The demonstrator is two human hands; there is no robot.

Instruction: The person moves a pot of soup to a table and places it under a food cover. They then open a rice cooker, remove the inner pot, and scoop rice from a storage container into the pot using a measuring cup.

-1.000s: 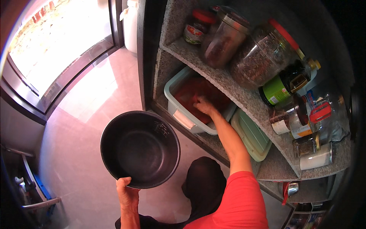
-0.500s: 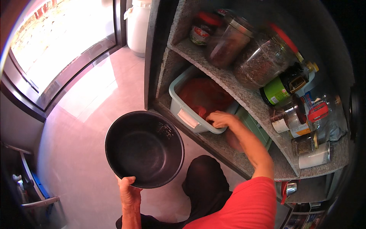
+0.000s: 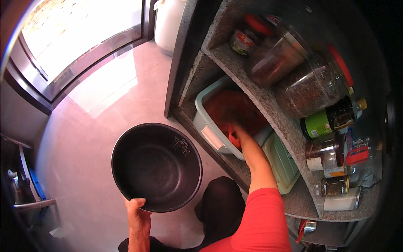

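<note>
My left hand (image 3: 137, 214) grips the near rim of a black rice cooker inner pot (image 3: 157, 168), thumb over the edge. The pot is tilted toward me, with pale markings on its inner wall and nothing in it. On the low shelf stands a pale green plastic bin (image 3: 200, 110) with a white handle; its inside looks dark reddish, and I cannot make out the contents. My right hand (image 3: 238, 128) reaches down into this bin, its fingers lost in shadow. A small red thing (image 3: 232, 137) shows beside that wrist. The bin's pale green lid (image 3: 282, 161) lies alongside.
Above the bin, a stone shelf (image 3: 252, 90) holds a large red-lidded jar (image 3: 312, 86), a dark bottle with a green label (image 3: 321, 122) and several smaller jars. A white bucket (image 3: 169, 29) stands by the bright glass door. A metal-framed rack (image 3: 35, 205) is at left.
My right hand has gone from the bin's near rim deeper into the bin. The view has shifted, showing more of the lid. My left hand still holds the pot in about the same place.
</note>
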